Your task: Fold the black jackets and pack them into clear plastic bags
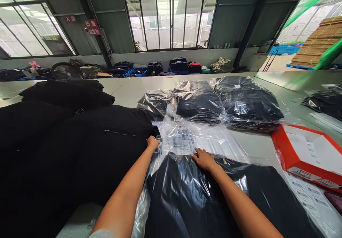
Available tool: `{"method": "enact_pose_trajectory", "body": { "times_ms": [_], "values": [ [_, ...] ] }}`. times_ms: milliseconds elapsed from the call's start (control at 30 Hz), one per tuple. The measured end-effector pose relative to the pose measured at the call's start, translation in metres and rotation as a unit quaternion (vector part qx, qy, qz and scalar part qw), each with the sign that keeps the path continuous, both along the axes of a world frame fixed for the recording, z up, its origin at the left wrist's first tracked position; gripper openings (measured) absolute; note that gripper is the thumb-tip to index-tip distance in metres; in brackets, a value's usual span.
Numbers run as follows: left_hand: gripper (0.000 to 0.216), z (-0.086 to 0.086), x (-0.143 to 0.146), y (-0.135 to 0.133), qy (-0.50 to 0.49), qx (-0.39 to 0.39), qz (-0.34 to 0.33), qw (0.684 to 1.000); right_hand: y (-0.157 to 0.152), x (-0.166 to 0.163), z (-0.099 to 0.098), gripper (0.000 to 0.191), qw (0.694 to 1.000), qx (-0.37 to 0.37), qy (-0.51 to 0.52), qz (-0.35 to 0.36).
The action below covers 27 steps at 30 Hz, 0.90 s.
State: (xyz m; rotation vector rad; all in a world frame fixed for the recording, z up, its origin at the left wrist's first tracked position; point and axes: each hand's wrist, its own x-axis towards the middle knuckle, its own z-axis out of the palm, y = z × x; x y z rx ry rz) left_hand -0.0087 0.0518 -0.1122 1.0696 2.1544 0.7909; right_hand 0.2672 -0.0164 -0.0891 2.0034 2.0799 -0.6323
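Note:
In front of me a black garment in a clear plastic bag [184,195] lies flat on the table. My left hand [153,143] is closed on a bunched piece of clear plastic at the bag's upper left, beside a pile of black garments [80,152]. My right hand [203,159] rests palm down near the bag's top edge, fingers apart. Just beyond the fingers, a printed sheet [180,140] shows through a layer of clear plastic bags [221,140].
Bagged black garments [197,101] stand in stacks beyond my hands, with a taller stack [248,102] to their right. An open red and white box [310,152] sits at the right, above barcode label sheets [311,195]. Crates and bundles line the far wall.

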Motion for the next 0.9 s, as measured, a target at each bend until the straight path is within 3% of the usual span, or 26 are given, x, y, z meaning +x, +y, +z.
{"method": "enact_pose_trajectory", "body": {
  "times_ms": [200,500,700,900],
  "values": [
    [0.01,-0.001,-0.008,-0.001,-0.136,-0.004,0.008,0.991,-0.002,-0.003,0.002,0.065,1.0,-0.003,0.008,-0.006],
    [0.018,0.001,-0.018,-0.009,-0.22,0.021,0.012,0.975,-0.005,0.0,0.01,0.05,0.999,0.025,0.022,0.013],
    [0.018,0.002,-0.016,-0.01,-0.225,0.021,0.028,0.974,0.0,-0.011,0.021,0.052,0.995,0.08,0.031,-0.045],
    [0.018,0.002,-0.014,-0.013,-0.218,0.023,0.039,0.975,0.011,-0.037,0.014,0.074,0.996,0.084,0.035,-0.005]
  ]
}}
